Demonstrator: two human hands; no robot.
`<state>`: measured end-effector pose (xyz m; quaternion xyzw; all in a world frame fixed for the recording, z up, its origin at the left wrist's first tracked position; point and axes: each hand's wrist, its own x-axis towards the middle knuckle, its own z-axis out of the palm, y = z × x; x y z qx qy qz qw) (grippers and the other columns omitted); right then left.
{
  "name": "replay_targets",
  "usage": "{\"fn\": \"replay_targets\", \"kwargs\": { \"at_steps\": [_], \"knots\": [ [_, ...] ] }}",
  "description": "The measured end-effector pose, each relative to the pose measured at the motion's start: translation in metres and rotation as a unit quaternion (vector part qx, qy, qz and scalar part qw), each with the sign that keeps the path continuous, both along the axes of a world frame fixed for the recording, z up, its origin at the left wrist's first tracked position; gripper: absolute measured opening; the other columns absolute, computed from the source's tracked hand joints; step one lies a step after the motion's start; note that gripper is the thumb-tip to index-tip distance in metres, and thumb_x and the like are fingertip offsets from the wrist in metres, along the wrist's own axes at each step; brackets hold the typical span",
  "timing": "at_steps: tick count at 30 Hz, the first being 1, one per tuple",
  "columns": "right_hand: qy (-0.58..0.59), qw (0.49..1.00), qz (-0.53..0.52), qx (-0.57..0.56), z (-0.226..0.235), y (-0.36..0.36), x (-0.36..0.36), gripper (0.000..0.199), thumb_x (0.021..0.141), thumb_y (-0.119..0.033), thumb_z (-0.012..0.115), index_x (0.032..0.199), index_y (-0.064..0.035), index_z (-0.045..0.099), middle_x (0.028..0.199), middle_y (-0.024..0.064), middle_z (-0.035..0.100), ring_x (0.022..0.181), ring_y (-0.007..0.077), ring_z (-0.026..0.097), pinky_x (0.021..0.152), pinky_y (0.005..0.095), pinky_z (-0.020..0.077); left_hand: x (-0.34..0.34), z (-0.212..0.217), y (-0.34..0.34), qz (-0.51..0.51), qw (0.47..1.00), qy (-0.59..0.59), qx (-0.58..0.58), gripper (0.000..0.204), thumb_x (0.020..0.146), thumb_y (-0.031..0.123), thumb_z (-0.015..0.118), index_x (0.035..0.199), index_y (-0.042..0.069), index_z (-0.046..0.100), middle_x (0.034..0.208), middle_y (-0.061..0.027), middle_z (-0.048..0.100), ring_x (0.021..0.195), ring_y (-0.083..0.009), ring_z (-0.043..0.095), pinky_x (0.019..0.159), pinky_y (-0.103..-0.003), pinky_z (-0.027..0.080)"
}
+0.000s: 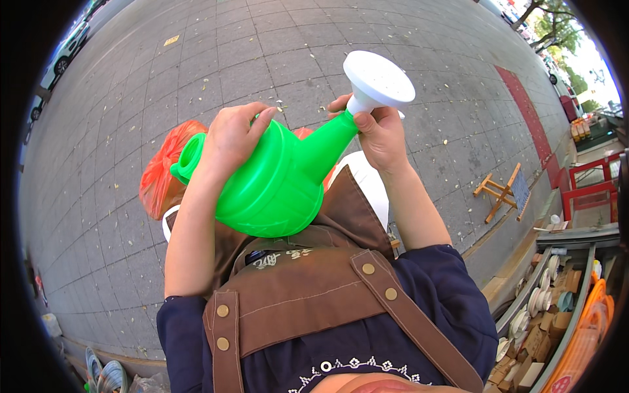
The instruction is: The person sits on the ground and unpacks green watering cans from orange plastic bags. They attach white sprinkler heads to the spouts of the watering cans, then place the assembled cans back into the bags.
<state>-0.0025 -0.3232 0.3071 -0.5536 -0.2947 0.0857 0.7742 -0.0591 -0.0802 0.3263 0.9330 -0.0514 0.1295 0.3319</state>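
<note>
A bright green plastic watering can (272,187) lies tilted across my lap. At the end of its spout, which points up and to the right, sits a white funnel-shaped sprinkler head (377,75). My left hand (232,134) grips the can's upper left side, its fingers curling out of sight behind it. Around the joint of spout and sprinkler head, my right hand (380,134) is closed, the thumb on the near side. The can's green opening or handle end (190,157) shows left of my left wrist. A brown apron (301,304) covers my front.
An orange-red plastic bag (167,173) stands on the paved ground beyond my left forearm. To the right is a small folding stool (504,193) of wood. Shelves with boxes and white parts (540,301) and orange hose coils (593,321) line the lower right. Blue-grey coils (111,376) lie lower left.
</note>
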Motion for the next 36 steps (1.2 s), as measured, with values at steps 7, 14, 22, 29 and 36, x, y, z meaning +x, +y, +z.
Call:
{"fn": "replay_targets", "kwargs": {
  "at_steps": [7, 14, 22, 29, 36],
  "knots": [
    [0.046, 0.993, 0.069, 0.082, -0.001, 0.002, 0.000, 0.052, 0.085, -0.033, 0.067, 0.122, 0.0008, 0.052, 0.119, 0.0164, 0.057, 0.104, 0.0284, 0.060, 0.090, 0.0416, 0.0490, 0.000, -0.006, 0.003, 0.009, 1.000, -0.005, -0.023, 0.029, 0.090, 0.028, 0.057, 0.095, 0.002, 0.067, 0.082, -0.0203, 0.065, 0.079, -0.0363, 0.063, 0.071, -0.041, 0.049],
    [0.013, 0.995, 0.066, 0.071, 0.002, 0.007, -0.007, 0.049, 0.086, -0.031, 0.065, 0.121, 0.0007, 0.052, 0.119, 0.0145, 0.056, 0.108, 0.0284, 0.058, 0.094, 0.0434, 0.0475, -0.005, -0.009, 0.004, 0.009, 1.000, -0.026, -0.013, 0.028, 0.089, 0.027, 0.057, 0.095, 0.001, 0.067, 0.082, -0.0197, 0.065, 0.078, -0.0359, 0.063, 0.069, -0.041, 0.049],
    [0.011, 0.995, 0.074, 0.059, -0.003, 0.006, -0.002, 0.061, 0.085, -0.031, 0.068, 0.131, 0.0011, 0.044, 0.126, 0.0143, 0.053, 0.110, 0.0280, 0.057, 0.096, 0.0421, 0.0456, -0.007, -0.006, 0.004, -0.003, 0.999, -0.041, -0.016, 0.026, 0.089, 0.024, 0.058, 0.091, 0.000, 0.066, 0.081, -0.0201, 0.065, 0.078, -0.0368, 0.063, 0.069, -0.040, 0.049],
    [0.033, 0.997, 0.065, 0.038, 0.007, 0.011, -0.004, 0.049, 0.084, -0.022, 0.070, 0.124, -0.0021, 0.050, 0.111, 0.0091, 0.062, 0.105, 0.0171, 0.058, 0.085, 0.0314, 0.0495, -0.010, 0.001, 0.005, 0.012, 0.999, -0.029, -0.031, 0.024, 0.089, 0.021, 0.058, 0.090, -0.001, 0.065, 0.080, -0.0196, 0.065, 0.076, -0.0342, 0.064, 0.068, -0.039, 0.049],
    [0.044, 0.998, 0.052, 0.009, 0.011, 0.021, -0.010, 0.056, 0.087, -0.031, 0.066, 0.130, -0.0024, 0.045, 0.118, 0.0103, 0.060, 0.111, 0.0197, 0.055, 0.096, 0.0360, 0.0430, -0.013, -0.007, 0.015, 0.012, 0.999, -0.022, -0.043, 0.024, 0.089, 0.022, 0.057, 0.089, -0.002, 0.065, 0.079, -0.0188, 0.065, 0.074, -0.0329, 0.064, 0.067, -0.038, 0.049]
  ]
}}
